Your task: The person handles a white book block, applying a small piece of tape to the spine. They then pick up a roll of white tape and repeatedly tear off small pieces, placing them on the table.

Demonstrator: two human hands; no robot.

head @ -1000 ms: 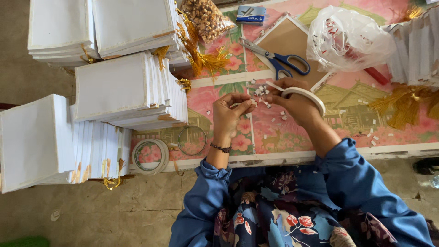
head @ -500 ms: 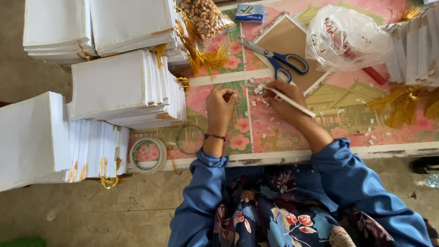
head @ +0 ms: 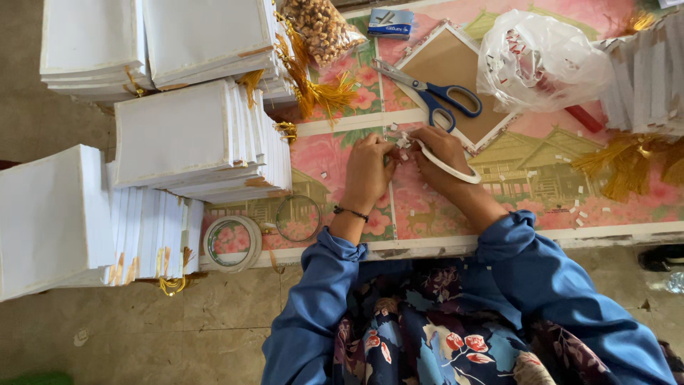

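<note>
Left hand [head: 369,170] knuckles up on the pink floral tablecloth [head: 335,153], fingers curled inward, tips meeting those of the right hand [head: 436,153] over a small white scrap of tape [head: 402,140]; cannot tell which fingertips actually pinch it. Right hand likewise curled, with a white ring of tape [head: 449,165] looped round it, lying across the back of the hand and the wrist. Thin dark bracelet [head: 350,212] on the left wrist, blue sleeves [head: 527,264] pushed up both forearms.

Just beyond the fingertips, blue-handled scissors [head: 436,95] resting partly on a brown square board with a pale edge [head: 450,65]. Further right, a crumpled clear plastic bag [head: 538,60]. Small white cut bits [head: 578,212] scattered over the cloth. Near the left forearm, a clear tape roll [head: 298,218] and a wider white tape roll [head: 232,244] at the table edge. At the left, stacks of white cards with gold tassels [head: 182,139].
</note>
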